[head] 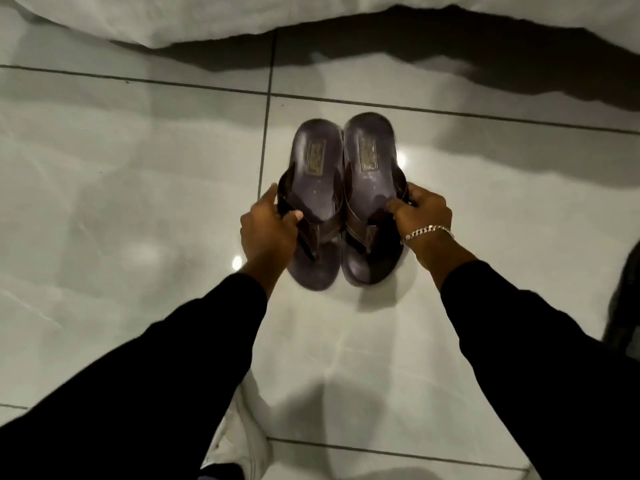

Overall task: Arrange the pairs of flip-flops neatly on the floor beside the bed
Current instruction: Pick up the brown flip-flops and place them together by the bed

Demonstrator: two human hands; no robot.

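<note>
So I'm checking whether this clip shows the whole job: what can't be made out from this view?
- Other pairs: only one pair of flip-flops shows in the head view; any others lie outside the frame.
- Dark object: cut off by the right edge, unidentifiable.
- Insole labels: too small and blurred to read.
- Toe ends: partly covered by the left hand and right hand.
- Bed: only white bedding shows, cut off by the top edge.

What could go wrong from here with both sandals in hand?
1. Each hand, left hand and right hand, pinches only a strap, so the left flip-flop or right flip-flop could twist and land crooked.
2. The glossy tiled floor may let them slide apart on release.
3. Heels point toward the white bedding; pushing further could tuck them under it.
</note>
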